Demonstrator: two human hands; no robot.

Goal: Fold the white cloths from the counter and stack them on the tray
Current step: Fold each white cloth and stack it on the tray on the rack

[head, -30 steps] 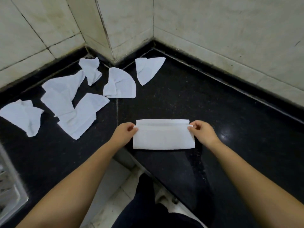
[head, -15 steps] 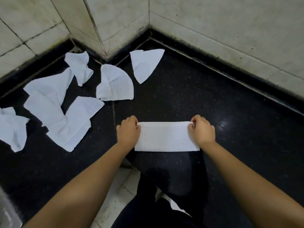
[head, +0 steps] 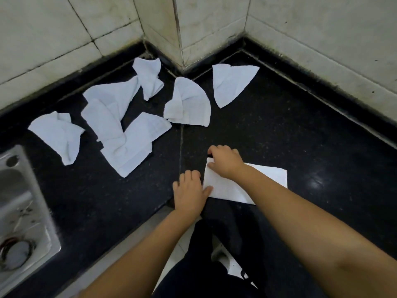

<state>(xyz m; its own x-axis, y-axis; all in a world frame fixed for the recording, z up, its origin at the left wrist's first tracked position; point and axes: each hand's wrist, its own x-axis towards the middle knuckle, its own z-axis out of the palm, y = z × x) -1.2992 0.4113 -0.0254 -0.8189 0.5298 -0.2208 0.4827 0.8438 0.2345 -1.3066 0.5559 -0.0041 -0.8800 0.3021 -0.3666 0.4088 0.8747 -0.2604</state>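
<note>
A white cloth [head: 266,179] folded into a long rectangle lies on the black counter [head: 300,125] near its front edge. My right hand [head: 225,162] reaches across it to its left end and pinches the far left corner; my forearm hides the middle of the cloth. My left hand [head: 189,190] sits at the near left corner, fingers curled, thumb on the cloth's edge. Several loose white cloths [head: 131,147] lie crumpled at the back left, with one [head: 189,104] by the wall corner and another [head: 231,82] to its right. No tray is in view.
A steel sink [head: 21,201] is set into the counter at the left edge. Tiled walls [head: 214,29] close the counter at the back and right. The counter's front edge makes an inner corner [head: 167,205] just below my left hand.
My right hand has left the cloth's right end and crossed over to its left end. My left hand has slid to the near left corner. The view has swung left, showing the sink.
</note>
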